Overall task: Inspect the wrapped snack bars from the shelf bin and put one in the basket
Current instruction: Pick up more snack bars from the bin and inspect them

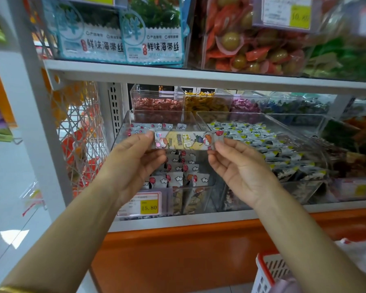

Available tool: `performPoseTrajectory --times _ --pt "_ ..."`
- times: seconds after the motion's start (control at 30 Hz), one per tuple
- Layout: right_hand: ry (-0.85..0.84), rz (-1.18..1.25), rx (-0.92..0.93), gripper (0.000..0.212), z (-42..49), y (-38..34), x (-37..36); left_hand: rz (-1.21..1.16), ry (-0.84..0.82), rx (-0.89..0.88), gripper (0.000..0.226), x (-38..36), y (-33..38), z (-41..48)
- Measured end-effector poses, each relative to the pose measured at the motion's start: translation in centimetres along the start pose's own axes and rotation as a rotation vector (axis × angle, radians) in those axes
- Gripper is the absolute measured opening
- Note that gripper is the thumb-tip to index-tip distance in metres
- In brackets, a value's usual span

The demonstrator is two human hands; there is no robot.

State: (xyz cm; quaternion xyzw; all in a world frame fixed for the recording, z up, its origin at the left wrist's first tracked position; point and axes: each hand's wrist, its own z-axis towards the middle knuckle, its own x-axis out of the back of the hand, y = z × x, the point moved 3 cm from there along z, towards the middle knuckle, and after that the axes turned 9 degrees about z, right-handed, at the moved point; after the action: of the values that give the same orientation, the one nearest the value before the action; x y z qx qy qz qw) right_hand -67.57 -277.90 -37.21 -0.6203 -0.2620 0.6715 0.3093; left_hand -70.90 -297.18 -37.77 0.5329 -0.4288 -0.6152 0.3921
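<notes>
A wrapped snack bar point(184, 140) with cartoon figures and a yellow centre is held level in front of the clear shelf bin point(123, 127). My left hand point(133, 163) pinches its left end. My right hand point(239, 168) pinches its right end. Below the bar the bin holds several more bars point(184, 168) in white wrappers with red and cloud prints. The red and white basket point(266, 271) shows at the bottom right, partly cut off by my right forearm.
A second clear bin point(317, 127) of grey-wrapped snacks sits to the right. A yellow price tag point(149, 207) reading 15.80 hangs on the shelf front. Small candy bins point(156, 102) stand behind. The upper shelf point(199, 75) carries seaweed packs. An orange panel point(178, 250) runs below.
</notes>
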Motion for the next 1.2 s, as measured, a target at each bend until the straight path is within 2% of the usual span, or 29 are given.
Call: performPoseTrajectory --times 0.1,0.17,0.37,0.53,0.63,0.73,0.8,0.9,1.0,1.2 --pt "-0.002 0.073 -0.039 0.008 0.0 0.3 -0.1 0.230 0.107 -0.085 0.031 0.1 0.0 -0.2" --pt "0.031 0.129 -0.070 0.007 0.1 0.6 -0.1 0.268 0.137 -0.065 0.030 0.1 -0.1 -0.3" --pt "0.085 0.265 -0.150 0.010 0.0 1.2 -0.5 0.145 0.081 0.065 0.031 -0.3 0.0 -0.6" --pt "0.153 0.304 -0.116 0.010 0.1 0.9 0.1 0.123 -0.060 0.044 0.032 -1.0 0.2 -0.9" --pt "0.175 0.193 -0.018 0.006 0.3 0.3 0.8 0.163 -0.126 -0.028 0.019 -1.2 0.6 -1.0" --pt "0.171 0.024 0.104 0.009 0.3 -0.4 1.3 0.339 -0.159 -0.165 0.010 -1.0 1.0 -1.1" --pt "0.135 -0.100 0.180 0.017 0.2 -0.8 1.3 0.451 -0.139 -0.262 0.010 -0.9 1.2 -1.3" --pt "0.032 -0.189 0.224 0.016 -0.1 -0.8 0.9 0.533 -0.081 -0.357 0.017 -1.0 1.2 -1.4" --pt "0.004 -0.354 0.304 0.011 -0.1 -0.5 0.6 0.517 -0.066 -0.346 0.013 -1.0 1.0 -1.2" --pt "-0.028 -0.491 0.334 0.026 0.3 -0.3 0.8 0.378 -0.084 -0.237 0.018 -0.7 1.0 -1.0"
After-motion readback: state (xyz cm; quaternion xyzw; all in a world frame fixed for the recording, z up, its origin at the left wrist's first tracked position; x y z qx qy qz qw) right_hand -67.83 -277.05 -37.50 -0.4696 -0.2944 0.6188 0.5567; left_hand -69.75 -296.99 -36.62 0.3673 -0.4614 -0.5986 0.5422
